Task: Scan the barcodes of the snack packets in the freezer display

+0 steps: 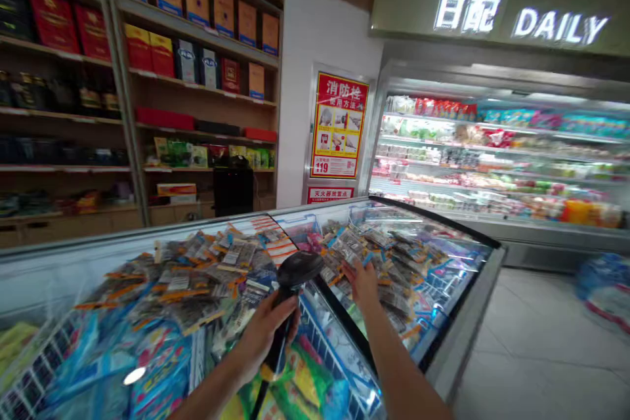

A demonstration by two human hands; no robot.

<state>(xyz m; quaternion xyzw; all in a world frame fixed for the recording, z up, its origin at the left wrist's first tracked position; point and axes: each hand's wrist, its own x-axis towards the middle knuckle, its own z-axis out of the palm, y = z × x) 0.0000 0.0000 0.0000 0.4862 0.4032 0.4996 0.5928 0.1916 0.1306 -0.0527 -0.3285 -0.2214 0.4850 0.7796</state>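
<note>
My left hand (268, 328) is wrapped round the handle of a black handheld barcode scanner (300, 267), its head pointing up and away from me. A cable runs down from the handle. My right hand (363, 279) reaches over the right part of the freezer, its fingertips closed on the edge of a small flat packet (347, 246) with a printed label. Around it lies a pile of similar packets (398, 269) on the glass lid. More orange-edged packets (191, 275) are heaped on the left side.
Inside the chest freezer (472, 335), blue bags (162, 367) and green-yellow bags (300, 380) sit in wire baskets. Shelves of boxes (199, 29) stand behind on the left. A lit refrigerated display (492, 157) is at the back right. Wrapped bottles (605, 289) stand on the floor.
</note>
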